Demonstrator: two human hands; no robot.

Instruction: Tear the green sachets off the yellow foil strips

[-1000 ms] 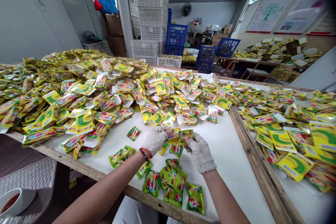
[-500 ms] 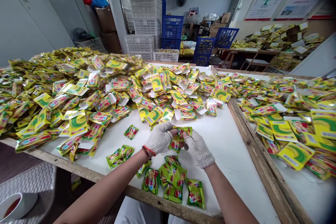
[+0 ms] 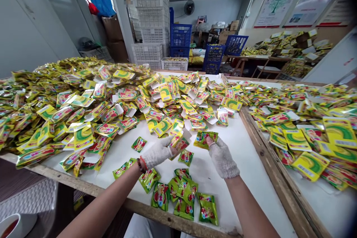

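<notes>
The left hand point(image 3: 157, 153) pinches a small carton point(image 3: 180, 143) near one end — apparently leaving the other end unobstructed. The right hand point(image 3: 223, 158), apart from it, pinches a yellow-green packet point(image 3: 201, 140) between thumb and fingers. Both sit over the white table point(image 3: 245, 167). Green packets point(image 3: 187, 190) lie near its front edge, presumably for easy reach; piled cartons point(image 3: 125, 96) lie beyond.

Matt, coarsely knitted cloth is worn over the left grip point(image 3: 157, 153) and the right grip point(image 3: 223, 158). By the right, a glossy, crinkled plastic sachet point(image 3: 201, 140) is held; by the left, a smooth paperboard carton point(image 3: 179, 143). Beneath both, the counter point(image 3: 240, 145) is faced with a smooth sheet (plastic-like, faintly shiny), and to their right a rough, matt wooden batten point(image 3: 267, 158) is seen.
</notes>
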